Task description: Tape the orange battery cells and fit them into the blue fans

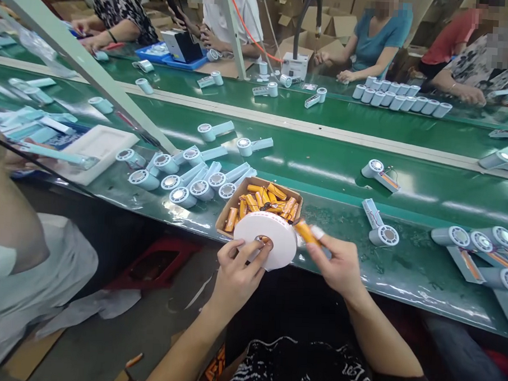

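My left hand [239,274] grips a white tape roll [272,253], its fingers hooked at the central hole. Just right of the roll, my right hand [339,261] pinches an orange battery [306,232] between thumb and fingers; a bit of white shows at its fingertips. Behind the roll stands a small cardboard box [225,218] filled with several orange batteries [257,196] with dark wires. The roll covers the box's near side. To the right lies a light-blue fan housing [382,234] with a round end and an open handle.
Several blue fan units [199,188] cluster left of the box, and more [481,242] lie at the right. A green conveyor belt [315,142] runs behind. Co-workers sit across it; one person's arm [18,197] is at the left by a white tray [100,150].
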`<state>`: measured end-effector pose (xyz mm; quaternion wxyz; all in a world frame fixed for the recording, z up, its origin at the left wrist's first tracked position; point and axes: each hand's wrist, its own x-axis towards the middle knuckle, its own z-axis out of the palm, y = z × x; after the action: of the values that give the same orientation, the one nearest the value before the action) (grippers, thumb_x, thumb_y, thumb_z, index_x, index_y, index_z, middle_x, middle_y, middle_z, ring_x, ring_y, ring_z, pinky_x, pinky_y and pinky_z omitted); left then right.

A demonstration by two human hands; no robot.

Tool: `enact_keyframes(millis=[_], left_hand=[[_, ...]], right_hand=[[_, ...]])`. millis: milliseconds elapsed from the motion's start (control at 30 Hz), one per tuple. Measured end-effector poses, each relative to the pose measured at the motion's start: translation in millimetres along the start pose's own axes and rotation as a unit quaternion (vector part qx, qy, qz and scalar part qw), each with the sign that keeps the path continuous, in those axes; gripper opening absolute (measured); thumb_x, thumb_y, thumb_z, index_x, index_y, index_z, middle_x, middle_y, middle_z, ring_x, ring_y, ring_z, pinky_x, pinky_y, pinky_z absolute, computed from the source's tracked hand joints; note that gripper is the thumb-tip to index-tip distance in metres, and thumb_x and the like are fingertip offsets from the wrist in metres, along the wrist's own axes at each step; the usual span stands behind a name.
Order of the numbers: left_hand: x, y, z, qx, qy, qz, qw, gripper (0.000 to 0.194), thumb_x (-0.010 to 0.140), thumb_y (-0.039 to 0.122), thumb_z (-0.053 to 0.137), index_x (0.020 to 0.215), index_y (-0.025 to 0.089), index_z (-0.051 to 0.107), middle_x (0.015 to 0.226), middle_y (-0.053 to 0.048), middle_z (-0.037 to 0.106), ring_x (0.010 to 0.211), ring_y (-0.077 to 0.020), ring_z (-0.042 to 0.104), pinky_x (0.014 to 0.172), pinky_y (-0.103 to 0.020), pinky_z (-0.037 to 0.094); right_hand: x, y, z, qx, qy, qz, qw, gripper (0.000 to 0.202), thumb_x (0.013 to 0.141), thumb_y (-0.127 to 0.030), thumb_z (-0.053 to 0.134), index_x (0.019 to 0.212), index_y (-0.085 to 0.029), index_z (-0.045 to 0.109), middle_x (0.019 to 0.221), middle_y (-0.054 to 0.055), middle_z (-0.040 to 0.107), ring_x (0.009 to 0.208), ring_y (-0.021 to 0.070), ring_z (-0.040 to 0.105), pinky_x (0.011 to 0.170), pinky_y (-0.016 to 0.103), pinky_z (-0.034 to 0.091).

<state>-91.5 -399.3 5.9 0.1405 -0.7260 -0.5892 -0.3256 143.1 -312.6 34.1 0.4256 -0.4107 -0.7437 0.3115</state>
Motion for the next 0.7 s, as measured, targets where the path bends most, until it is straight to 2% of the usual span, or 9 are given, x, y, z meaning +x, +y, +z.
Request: enact_keyframes(millis=[100,167,233,267,333,433,500,600,700], left_hand=[[7,-1,-4.9,0.034,-0.026,0.051,0.998,0.041,0.089,0.007,0.075,0.127,0.022,0.074,0.111,-0.006,0.077,0.114,-0.0269,0.049,0.1,-0.038,0.048],[16,-2,-8.4,0.049,-0.044,0.107,0.992,0.042,0.089,0.009,0.077,0.13,0.02,0.073,0.112,-0.005,0.077,0.113,-0.0264,0.049,0.107,-0.041,0.046],[24,1,-8.2,0.057,-0.046,0.141,0.987,0.043,0.09,0.012,0.078,0.131,0.021,0.072,0.112,-0.005,0.076,0.112,-0.0268,0.049,0.116,-0.047,0.04],[27,5,-5.9,0.06,-0.036,0.143,0.987,0.043,0.09,0.013,0.078,0.131,0.022,0.072,0.11,-0.005,0.076,0.11,-0.0269,0.048,0.12,-0.051,0.037],[31,19,2.9,0.066,0.002,0.126,0.99,0.043,0.089,0.02,0.08,0.131,0.024,0.072,0.101,-0.006,0.074,0.105,-0.0269,0.047,0.121,-0.055,0.033],[25,47,22.2,0.052,0.046,0.072,0.995,0.046,0.087,0.037,0.082,0.13,0.022,0.072,0.088,-0.008,0.067,0.098,-0.0278,0.047,0.108,-0.052,0.038],[17,64,34.2,0.03,0.052,0.039,0.997,0.049,0.087,0.044,0.082,0.128,0.02,0.072,0.086,-0.009,0.064,0.096,-0.0287,0.048,0.098,-0.05,0.04],[8,79,47.4,-0.016,0.016,0.042,0.999,0.046,0.085,0.045,0.083,0.124,0.022,0.074,0.089,-0.009,0.065,0.096,-0.0286,0.049,0.093,-0.047,0.04],[12,82,59.5,-0.049,-0.101,0.09,0.99,0.048,0.08,0.038,0.087,0.124,0.023,0.074,0.095,-0.009,0.069,0.098,-0.0282,0.052,0.095,-0.046,0.04]], right_hand=[[3,5,-8,0.088,-0.091,0.071,0.989,0.033,0.091,-0.031,0.076,0.122,-0.023,0.081,0.111,0.006,0.084,0.096,0.0256,0.082,0.088,0.035,0.067],[8,11,-12,0.182,-0.135,0.142,0.964,0.042,0.086,-0.032,0.081,0.128,-0.025,0.078,0.118,0.004,0.082,0.107,0.0271,0.08,0.098,0.041,0.066],[10,16,-10,0.275,-0.129,0.197,0.932,0.05,0.075,-0.034,0.09,0.123,-0.024,0.079,0.115,0.005,0.082,0.109,0.0287,0.079,0.102,0.046,0.065],[9,18,-4,0.315,-0.095,0.217,0.919,0.053,0.07,-0.036,0.094,0.119,-0.023,0.08,0.113,0.005,0.083,0.109,0.0295,0.079,0.102,0.047,0.064],[-1,18,16,0.38,0.043,0.237,0.893,0.058,0.064,-0.041,0.098,0.115,-0.021,0.079,0.112,0.009,0.083,0.109,0.0304,0.078,0.103,0.048,0.063],[-22,18,51,0.417,0.254,0.242,0.839,0.058,0.075,-0.05,0.091,0.122,-0.023,0.072,0.12,0.012,0.08,0.116,0.0286,0.076,0.103,0.046,0.063],[-28,21,55,0.427,0.282,0.246,0.824,0.055,0.078,-0.05,0.088,0.123,-0.026,0.068,0.123,0.011,0.079,0.117,0.0275,0.076,0.1,0.045,0.064],[-14,34,12,0.42,0.247,0.217,0.846,0.048,0.08,-0.047,0.087,0.119,-0.028,0.068,0.125,0.007,0.077,0.116,0.025,0.075,0.102,0.044,0.064],[10,51,-71,0.351,0.365,0.113,0.855,0.032,0.094,-0.049,0.072,0.121,-0.033,0.068,0.137,0.002,0.071,0.129,0.0194,0.067,0.111,0.042,0.059]])
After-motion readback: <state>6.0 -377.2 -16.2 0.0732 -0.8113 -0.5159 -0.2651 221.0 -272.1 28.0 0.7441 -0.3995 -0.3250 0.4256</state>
